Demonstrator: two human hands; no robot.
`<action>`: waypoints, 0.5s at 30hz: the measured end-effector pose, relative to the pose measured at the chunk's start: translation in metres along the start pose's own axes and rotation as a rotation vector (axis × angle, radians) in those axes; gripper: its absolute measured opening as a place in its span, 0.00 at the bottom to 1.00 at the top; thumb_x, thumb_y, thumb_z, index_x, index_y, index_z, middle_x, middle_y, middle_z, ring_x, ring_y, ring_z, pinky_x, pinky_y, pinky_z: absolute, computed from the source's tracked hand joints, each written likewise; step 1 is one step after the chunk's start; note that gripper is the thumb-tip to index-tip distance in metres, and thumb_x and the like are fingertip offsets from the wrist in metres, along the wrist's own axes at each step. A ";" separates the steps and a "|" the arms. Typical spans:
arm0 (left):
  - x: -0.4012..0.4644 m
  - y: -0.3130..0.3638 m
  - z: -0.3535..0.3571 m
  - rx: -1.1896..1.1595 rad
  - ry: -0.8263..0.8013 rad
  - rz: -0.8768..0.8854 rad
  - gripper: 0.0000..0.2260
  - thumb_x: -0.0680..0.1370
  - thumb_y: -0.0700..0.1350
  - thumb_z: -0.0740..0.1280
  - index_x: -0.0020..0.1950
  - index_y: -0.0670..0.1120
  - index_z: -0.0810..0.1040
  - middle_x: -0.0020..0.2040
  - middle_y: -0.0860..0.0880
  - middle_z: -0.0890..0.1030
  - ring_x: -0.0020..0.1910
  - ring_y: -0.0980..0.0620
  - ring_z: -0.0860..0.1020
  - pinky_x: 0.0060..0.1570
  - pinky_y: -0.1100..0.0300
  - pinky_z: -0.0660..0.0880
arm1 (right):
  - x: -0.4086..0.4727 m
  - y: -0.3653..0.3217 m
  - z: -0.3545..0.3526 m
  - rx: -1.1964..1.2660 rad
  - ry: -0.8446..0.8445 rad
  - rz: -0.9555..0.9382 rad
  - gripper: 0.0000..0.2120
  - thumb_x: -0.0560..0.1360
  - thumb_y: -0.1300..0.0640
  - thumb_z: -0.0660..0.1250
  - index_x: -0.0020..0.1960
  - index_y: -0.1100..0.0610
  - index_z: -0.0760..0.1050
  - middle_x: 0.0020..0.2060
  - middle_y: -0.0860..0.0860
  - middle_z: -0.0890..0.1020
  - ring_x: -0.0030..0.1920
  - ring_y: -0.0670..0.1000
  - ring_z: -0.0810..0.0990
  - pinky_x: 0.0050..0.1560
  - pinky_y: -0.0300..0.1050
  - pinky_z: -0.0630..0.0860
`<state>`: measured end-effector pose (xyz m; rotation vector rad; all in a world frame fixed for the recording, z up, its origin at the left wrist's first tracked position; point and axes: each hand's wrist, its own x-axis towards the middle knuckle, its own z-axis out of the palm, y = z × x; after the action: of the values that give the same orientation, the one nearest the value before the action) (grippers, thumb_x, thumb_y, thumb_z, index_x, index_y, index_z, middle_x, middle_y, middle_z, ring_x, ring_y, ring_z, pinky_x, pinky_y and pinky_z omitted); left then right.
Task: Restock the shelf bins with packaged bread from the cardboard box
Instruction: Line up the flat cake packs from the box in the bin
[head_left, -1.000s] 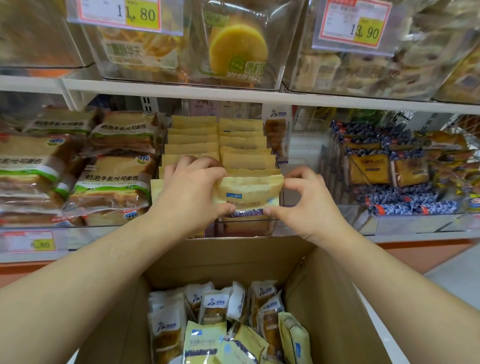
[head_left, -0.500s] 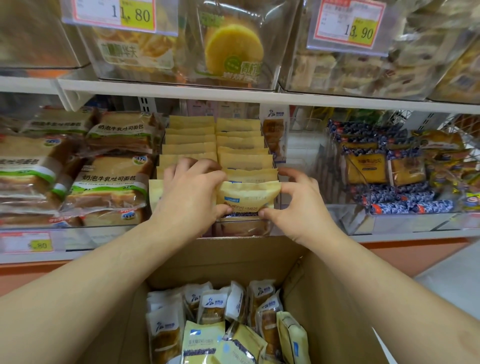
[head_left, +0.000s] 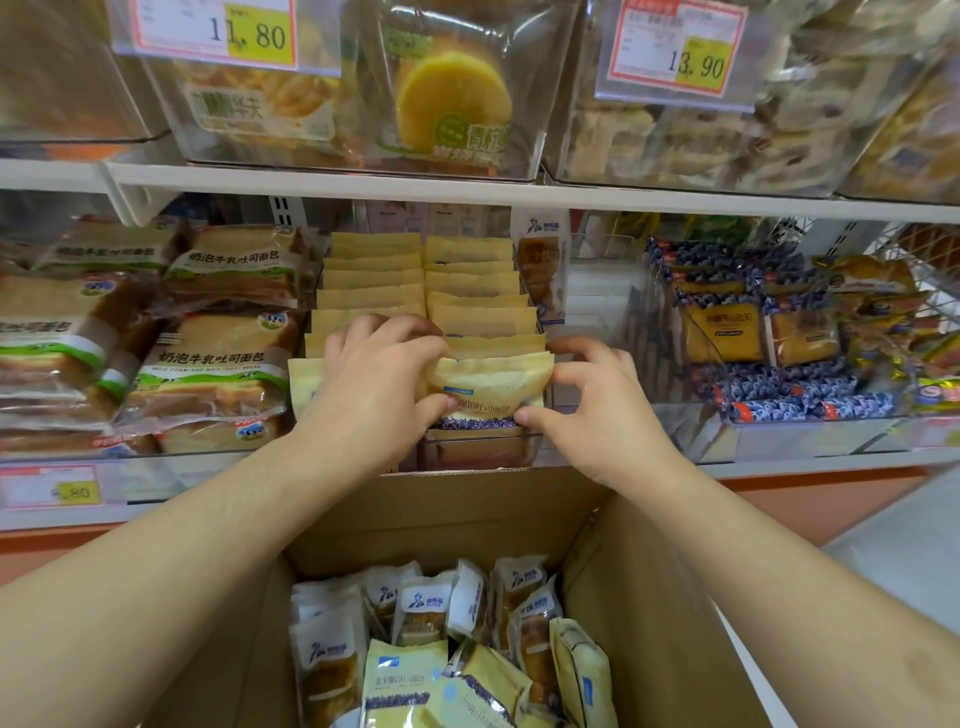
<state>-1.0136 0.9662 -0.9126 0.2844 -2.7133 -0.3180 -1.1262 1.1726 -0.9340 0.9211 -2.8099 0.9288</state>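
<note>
Now | bread packet (head_left: 488, 387) pinched between left hand (head_left: 371, 397) and right hand (head_left: 597, 410) fingers

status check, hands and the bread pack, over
Left hand and right hand pinch yellow bread pack at front of right row in bin. Nothing blocking.

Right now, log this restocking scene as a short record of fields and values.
held item: yellow bread packet, front of the right row in the clear bin
left hand: pinches the packet's left edge
right hand: pinches its right edge
cardboard box: open below the shelf, more packets inside
price tags above: 11.80, 13.90
</note>
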 end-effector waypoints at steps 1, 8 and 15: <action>0.000 0.000 0.000 0.002 0.002 -0.005 0.20 0.75 0.59 0.74 0.65 0.56 0.80 0.69 0.57 0.75 0.68 0.46 0.66 0.65 0.46 0.61 | 0.000 0.000 -0.002 -0.003 0.001 -0.002 0.19 0.74 0.43 0.78 0.64 0.43 0.84 0.72 0.43 0.72 0.73 0.50 0.62 0.74 0.50 0.64; -0.013 0.012 -0.014 -0.076 0.107 0.094 0.21 0.76 0.56 0.73 0.69 0.56 0.76 0.69 0.56 0.74 0.70 0.48 0.67 0.67 0.46 0.62 | -0.024 0.010 -0.046 0.068 -0.029 -0.007 0.19 0.75 0.47 0.78 0.64 0.41 0.80 0.63 0.40 0.76 0.64 0.43 0.75 0.70 0.50 0.75; -0.059 0.064 0.003 -0.250 -0.156 0.312 0.16 0.79 0.55 0.70 0.66 0.57 0.77 0.65 0.61 0.75 0.67 0.59 0.69 0.70 0.58 0.69 | -0.078 0.031 -0.092 -0.108 -0.237 0.047 0.11 0.75 0.50 0.78 0.54 0.37 0.82 0.52 0.35 0.80 0.53 0.39 0.79 0.59 0.50 0.81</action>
<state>-0.9708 1.0423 -0.9194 -0.2415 -2.7724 -0.6003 -1.0922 1.2842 -0.8921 1.0178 -3.0548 0.7066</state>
